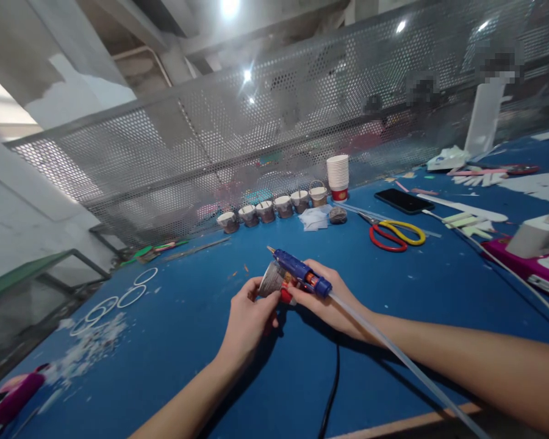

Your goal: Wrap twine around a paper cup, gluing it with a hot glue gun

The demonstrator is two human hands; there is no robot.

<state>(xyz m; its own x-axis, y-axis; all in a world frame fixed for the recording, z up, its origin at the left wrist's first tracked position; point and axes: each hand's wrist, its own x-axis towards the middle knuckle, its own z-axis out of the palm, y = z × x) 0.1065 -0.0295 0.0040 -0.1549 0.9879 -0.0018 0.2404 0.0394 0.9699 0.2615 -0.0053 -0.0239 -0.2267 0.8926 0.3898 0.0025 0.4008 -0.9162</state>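
My left hand (pixel 251 317) is closed around a paper cup (pixel 271 280), part of it wrapped in grey-brown cord and part showing red. The cup is tilted on its side above the blue table. In my right hand (pixel 332 299) is a blue hot glue gun (pixel 297 266), its nozzle pointing up and left past the cup. A long clear glue stick (pixel 393 347) runs out of its back end toward the lower right. My right fingertips are close to the cup's red part; whether they touch it I cannot tell.
Several wrapped cups (pixel 265 211) line the back beside a cup stack (pixel 338 177), a ball of cord (pixel 338 214) and white paper (pixel 315 217). Scissors (pixel 396 235), a phone (pixel 405 200) and a purple power strip (pixel 526 262) lie right. White rings (pixel 132 296) and scraps lie left.
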